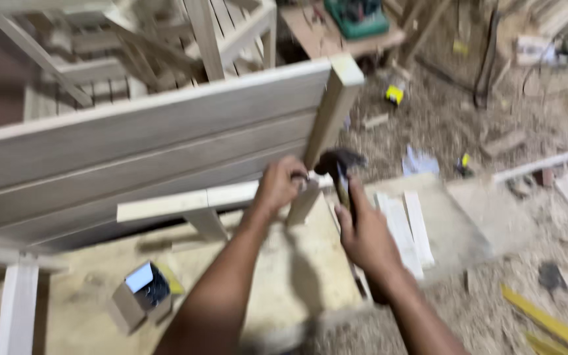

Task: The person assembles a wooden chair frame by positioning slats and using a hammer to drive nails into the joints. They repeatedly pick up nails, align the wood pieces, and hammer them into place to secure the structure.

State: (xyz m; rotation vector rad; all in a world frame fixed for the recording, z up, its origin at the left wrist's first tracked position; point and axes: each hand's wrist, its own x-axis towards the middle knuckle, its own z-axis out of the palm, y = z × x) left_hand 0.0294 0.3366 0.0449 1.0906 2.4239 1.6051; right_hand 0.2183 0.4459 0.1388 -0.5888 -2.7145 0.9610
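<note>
Hammer (340, 172): gripped in right hand (365, 235). Left hand (279, 185) pinches at post (327, 128); slats (407, 227) beside, box (141, 294) near bench (297, 263) front edge.

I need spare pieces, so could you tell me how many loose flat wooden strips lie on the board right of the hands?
2: a wider strip nearer the right hand, and a narrower strip beside it. Blur may hide more.

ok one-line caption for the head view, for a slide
Right hand holds a hammer by a wooden panel's post while the left hand pinches at the joint, workshop floor littered with shavings.
</note>
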